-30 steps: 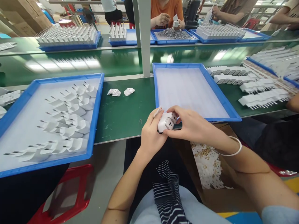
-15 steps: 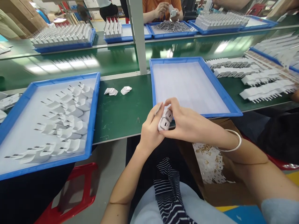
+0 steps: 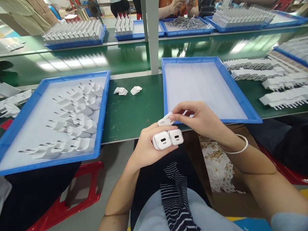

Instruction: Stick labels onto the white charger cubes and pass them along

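Two white USB charger plugs lie side by side in my left hand, which is closed around them. Their port faces, each with USB slots, point toward me. Just above my left fingers is a small flat white piece with faint dark print. The thumb and fingers of my right hand pinch its right end. Whether my left fingers also grip this piece, I cannot tell. Two small stacks of white pieces rest on the green table ahead.
On the left, a blue-rimmed tray carries rows of white plugs with pins. A second blue tray with a white liner lies ahead of my right hand. More chargers line the table at right. A metal post rises behind; a cardboard box stands below.
My hands have come apart slightly, and the chargers have turned so their port faces show fully. My right fingers have moved from the chargers to the flat white piece.
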`<state>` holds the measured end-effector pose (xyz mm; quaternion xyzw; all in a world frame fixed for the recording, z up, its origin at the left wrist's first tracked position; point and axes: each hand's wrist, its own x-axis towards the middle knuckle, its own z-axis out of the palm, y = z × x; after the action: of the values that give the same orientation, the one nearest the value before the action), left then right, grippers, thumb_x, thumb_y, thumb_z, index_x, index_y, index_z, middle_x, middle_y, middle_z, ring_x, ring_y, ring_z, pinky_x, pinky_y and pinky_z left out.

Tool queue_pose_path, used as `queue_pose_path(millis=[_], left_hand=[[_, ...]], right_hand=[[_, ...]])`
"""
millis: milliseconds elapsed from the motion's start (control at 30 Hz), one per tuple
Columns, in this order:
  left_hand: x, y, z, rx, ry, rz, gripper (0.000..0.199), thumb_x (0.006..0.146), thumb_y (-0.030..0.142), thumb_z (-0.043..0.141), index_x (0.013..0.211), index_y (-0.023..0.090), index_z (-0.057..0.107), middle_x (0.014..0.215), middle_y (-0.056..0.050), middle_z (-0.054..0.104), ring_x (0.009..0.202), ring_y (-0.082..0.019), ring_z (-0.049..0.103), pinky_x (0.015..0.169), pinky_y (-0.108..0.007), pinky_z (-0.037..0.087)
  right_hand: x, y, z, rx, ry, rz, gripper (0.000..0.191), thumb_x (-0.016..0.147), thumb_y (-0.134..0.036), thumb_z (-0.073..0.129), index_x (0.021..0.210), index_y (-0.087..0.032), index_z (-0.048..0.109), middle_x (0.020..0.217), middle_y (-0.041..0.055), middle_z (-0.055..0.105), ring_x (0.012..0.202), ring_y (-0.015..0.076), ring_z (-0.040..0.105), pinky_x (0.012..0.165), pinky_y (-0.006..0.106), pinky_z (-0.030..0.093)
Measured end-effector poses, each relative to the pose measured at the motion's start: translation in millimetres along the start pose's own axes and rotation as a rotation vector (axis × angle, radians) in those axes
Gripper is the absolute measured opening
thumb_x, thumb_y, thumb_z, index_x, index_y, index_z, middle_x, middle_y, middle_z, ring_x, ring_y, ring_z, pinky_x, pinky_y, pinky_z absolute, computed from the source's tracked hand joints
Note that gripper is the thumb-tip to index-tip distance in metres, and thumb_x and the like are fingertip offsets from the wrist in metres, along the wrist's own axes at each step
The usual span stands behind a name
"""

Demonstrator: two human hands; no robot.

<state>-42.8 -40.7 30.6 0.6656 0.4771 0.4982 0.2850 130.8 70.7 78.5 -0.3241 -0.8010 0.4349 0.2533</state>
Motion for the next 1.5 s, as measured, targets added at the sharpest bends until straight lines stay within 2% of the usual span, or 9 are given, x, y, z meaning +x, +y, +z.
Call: queue_pose_path(millis=[100,167,300,367,467,600,967,1333,1500], left_hand=[[-4,-1,0.8,-0.023,0.018,0.007,0.041,0.074,0.019,0.087,0.114,0.020,0.076,0.120,-0.011,0.076,0.109,-0.025,0.074,0.096,-0.037,0.061],[-5,-2,2.2,-0.060,0.081,0.019,0.040,0.077,0.017,0.085,0.115,0.021,0.075,0.127,-0.011,0.074,0.115,-0.025,0.072,0.104,-0.041,0.058],[-7,-2,5.8,-0.074,0.198,0.038,0.041,0.077,0.019,0.086,0.117,0.023,0.075,0.125,-0.010,0.075,0.113,-0.025,0.073,0.102,-0.041,0.060],[-8,0,7.4,-0.063,0.212,0.048,0.041,0.078,0.020,0.085,0.118,0.023,0.074,0.127,-0.010,0.074,0.115,-0.024,0.072,0.102,-0.040,0.060],[-10,4,9.3,-0.046,0.228,0.080,0.043,0.079,0.019,0.085,0.120,0.023,0.074,0.128,-0.010,0.073,0.116,-0.022,0.071,0.101,-0.036,0.060],[-13,8,10.5,0.032,0.230,0.111,0.044,0.081,0.019,0.083,0.123,0.024,0.072,0.127,-0.008,0.073,0.114,-0.022,0.072,0.101,-0.036,0.060],[-12,8,10.8,0.084,0.219,0.151,0.046,0.082,0.011,0.079,0.126,0.023,0.071,0.128,-0.008,0.072,0.116,-0.022,0.070,0.102,-0.035,0.060],[-10,6,12.3,0.029,0.206,0.118,0.041,0.082,0.017,0.081,0.122,0.022,0.073,0.126,-0.009,0.073,0.115,-0.022,0.071,0.102,-0.036,0.059],[-10,5,12.9,0.023,0.209,0.127,0.042,0.081,0.014,0.081,0.122,0.020,0.073,0.126,-0.010,0.073,0.116,-0.021,0.070,0.103,-0.033,0.058]], right_hand=[[-7,-2,-3,0.028,0.221,-0.018,0.022,0.092,-0.039,0.070,0.079,-0.022,0.066,0.078,0.0014,0.073,0.073,0.0165,0.065,0.065,0.030,0.052],[-15,-5,-6,0.113,0.269,0.017,0.021,0.094,-0.038,0.069,0.081,-0.023,0.063,0.067,-0.0012,0.069,0.060,0.0141,0.062,0.057,0.028,0.051],[-37,-10,-1,0.400,0.021,0.118,0.019,0.094,-0.037,0.070,0.087,-0.023,0.061,0.055,-0.0038,0.067,0.045,0.0120,0.058,0.045,0.025,0.048],[-46,-10,7,0.492,-0.025,0.137,0.014,0.094,-0.034,0.071,0.094,-0.023,0.063,0.056,-0.0044,0.068,0.046,0.0117,0.059,0.045,0.024,0.051],[-55,-9,19,0.532,0.028,0.130,0.013,0.094,-0.029,0.072,0.103,-0.024,0.065,0.058,-0.0054,0.070,0.047,0.0106,0.061,0.048,0.022,0.053],[-59,-8,25,0.523,0.062,0.126,0.015,0.092,-0.030,0.075,0.103,-0.024,0.065,0.058,-0.0054,0.069,0.045,0.0113,0.060,0.046,0.023,0.053],[-57,-8,24,0.487,0.052,0.137,0.019,0.090,-0.034,0.077,0.101,-0.024,0.066,0.057,-0.0051,0.069,0.045,0.0118,0.062,0.045,0.023,0.054],[-56,-8,22,0.532,0.020,0.142,0.015,0.092,-0.032,0.074,0.100,-0.023,0.064,0.057,-0.0054,0.069,0.044,0.0105,0.061,0.045,0.021,0.053],[-56,-7,23,0.512,0.022,0.132,0.012,0.093,-0.027,0.073,0.100,-0.024,0.064,0.057,-0.0062,0.070,0.045,0.0092,0.061,0.046,0.018,0.053]])
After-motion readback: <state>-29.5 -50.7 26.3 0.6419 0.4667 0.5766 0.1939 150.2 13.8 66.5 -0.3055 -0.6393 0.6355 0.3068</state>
